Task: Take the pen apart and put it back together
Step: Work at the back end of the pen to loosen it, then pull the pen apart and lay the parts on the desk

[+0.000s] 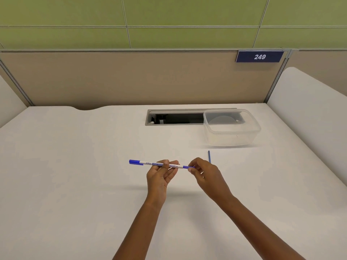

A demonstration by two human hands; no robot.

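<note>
A white marker pen (150,163) with a blue cap at its left end is held level above the white desk. My left hand (161,175) grips its barrel near the middle, thumb on top. My right hand (204,171) pinches the blue piece (186,167) at the pen's right end with its fingertips. A thin blue rod (209,156) lies on the desk just behind my right hand, partly hidden by it.
A clear plastic box (231,126) stands at the back right of the desk (75,166), over the end of an open grey cable slot (174,117). Partition walls close off the back and both sides.
</note>
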